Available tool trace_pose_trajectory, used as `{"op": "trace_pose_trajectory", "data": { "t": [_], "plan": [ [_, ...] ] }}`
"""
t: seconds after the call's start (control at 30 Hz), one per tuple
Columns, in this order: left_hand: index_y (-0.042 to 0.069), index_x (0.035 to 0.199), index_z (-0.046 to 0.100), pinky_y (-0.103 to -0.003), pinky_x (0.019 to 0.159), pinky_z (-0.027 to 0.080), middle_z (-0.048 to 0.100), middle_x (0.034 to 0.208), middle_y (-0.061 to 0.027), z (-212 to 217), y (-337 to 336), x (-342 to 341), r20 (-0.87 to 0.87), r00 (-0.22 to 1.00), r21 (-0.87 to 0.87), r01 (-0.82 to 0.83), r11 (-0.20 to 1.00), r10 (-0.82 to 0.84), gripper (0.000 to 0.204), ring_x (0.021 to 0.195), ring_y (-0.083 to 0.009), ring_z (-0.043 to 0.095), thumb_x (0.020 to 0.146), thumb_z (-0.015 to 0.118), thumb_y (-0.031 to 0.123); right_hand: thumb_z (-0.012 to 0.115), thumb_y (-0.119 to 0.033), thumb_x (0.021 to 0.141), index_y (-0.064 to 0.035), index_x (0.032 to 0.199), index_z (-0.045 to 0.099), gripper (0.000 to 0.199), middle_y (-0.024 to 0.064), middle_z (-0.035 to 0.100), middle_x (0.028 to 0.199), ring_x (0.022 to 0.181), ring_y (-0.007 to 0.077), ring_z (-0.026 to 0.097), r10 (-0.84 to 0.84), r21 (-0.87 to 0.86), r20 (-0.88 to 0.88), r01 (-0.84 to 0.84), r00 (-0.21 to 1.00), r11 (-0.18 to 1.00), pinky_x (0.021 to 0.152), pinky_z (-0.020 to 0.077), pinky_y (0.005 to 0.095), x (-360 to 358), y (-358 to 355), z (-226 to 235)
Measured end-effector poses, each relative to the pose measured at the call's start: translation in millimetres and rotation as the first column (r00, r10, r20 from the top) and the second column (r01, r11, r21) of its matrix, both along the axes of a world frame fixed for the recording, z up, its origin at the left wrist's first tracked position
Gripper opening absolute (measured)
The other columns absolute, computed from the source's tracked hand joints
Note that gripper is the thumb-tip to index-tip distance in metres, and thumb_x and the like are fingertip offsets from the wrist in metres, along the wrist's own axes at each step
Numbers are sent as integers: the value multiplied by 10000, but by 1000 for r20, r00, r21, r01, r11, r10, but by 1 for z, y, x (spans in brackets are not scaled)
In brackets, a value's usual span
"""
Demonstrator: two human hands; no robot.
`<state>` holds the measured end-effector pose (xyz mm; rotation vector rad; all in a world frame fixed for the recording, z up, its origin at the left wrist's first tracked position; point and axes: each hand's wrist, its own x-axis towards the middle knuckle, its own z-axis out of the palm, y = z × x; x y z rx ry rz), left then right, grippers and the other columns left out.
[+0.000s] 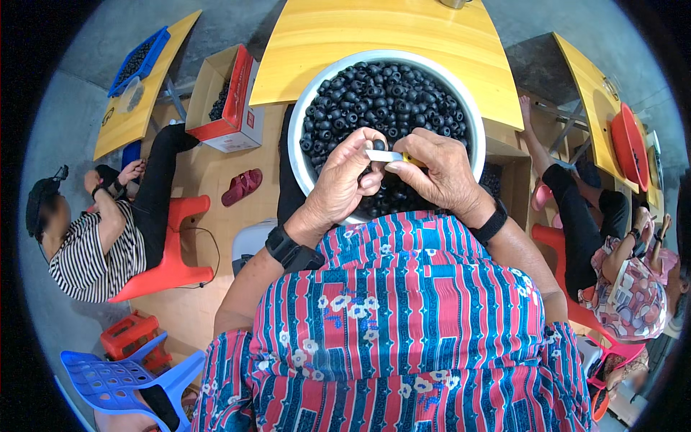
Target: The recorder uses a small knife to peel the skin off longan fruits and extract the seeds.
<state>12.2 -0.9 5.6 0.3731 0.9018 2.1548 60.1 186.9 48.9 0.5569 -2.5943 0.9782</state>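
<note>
A wide metal basin [476, 119] sits against my lap, heaped with small black ring-shaped parts [389, 90], each with a hole through it. Over its near half, my left hand [344, 180] pinches one black ring-shaped part [378, 145] between thumb and fingers. My right hand [440, 171] is closed round the yellow handle of a small knife [384, 155]. Its pale flat blade points left and lies against or just in front of the part; I cannot tell whether it cuts in.
A yellow wooden table [381, 29] stands beyond the basin. At left are an open carton [237, 115], a red slipper [242, 187] and a seated co-worker [108, 245]. On the right, another co-worker [626, 281] sits by a table with a red basin [628, 147]. A blue chair [119, 381] stands lower left.
</note>
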Motion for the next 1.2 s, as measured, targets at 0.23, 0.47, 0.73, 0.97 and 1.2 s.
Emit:
{"op": "trace_pose_trajectory", "data": {
  "t": [0.23, 0.47, 0.73, 0.97, 1.2],
  "plan": [
    [88, 1087, 497, -145, 508, 296, 458, 823, 17, -1, -1, 0, 5, 1000, 3, 4, 1000, -4, 248, 617, -22, 385, 1013, 485, 324, 710, -287, 808, -69, 885, 624, 247, 100, 586, 747, 677, 300, 617, -13, -16, -7, 13, 1000, 1000, 595, 485, 390, -1, 0, -4],
    [90, 1092, 502, -152, 506, 291, 457, 825, 19, -1, -1, 0, 11, 1000, 7, 10, 1000, -10, 247, 617, -22, 384, 1014, 483, 324, 708, -298, 817, -69, 885, 626, 253, 99, 584, 744, 675, 298, 617, -16, -10, -10, 16, 1000, 1000, 591, 484, 389, -1, 0, -4],
    [78, 1115, 469, -165, 524, 325, 456, 825, 17, -2, -2, -1, 44, 998, 40, 34, 999, -36, 206, 619, -42, 407, 993, 504, 240, 691, -295, 832, -73, 870, 617, 237, 98, 571, 734, 676, 297, 613, -12, -31, -22, 12, 1000, 999, 591, 482, 390, -2, 1, -8],
    [77, 1096, 476, -168, 526, 323, 454, 824, 18, -3, -1, -2, 28, 999, 45, 45, 998, -47, 203, 619, -41, 399, 999, 499, 253, 664, -280, 852, -74, 860, 607, 214, 108, 570, 744, 694, 322, 606, -9, -20, -8, 9, 1000, 1000, 607, 480, 399, -3, 0, -7],
    [80, 1066, 479, -166, 524, 307, 443, 824, 16, 2, -1, 2, -9, 996, 35, 87, 996, -86, 217, 625, -39, 375, 1016, 469, 290, 638, -227, 880, -33, 878, 629, 194, 168, 597, 784, 751, 362, 598, -214, -174, 73, 224, 974, 959, 655, 479, 400, -8, 2, -10]
  ]
}}
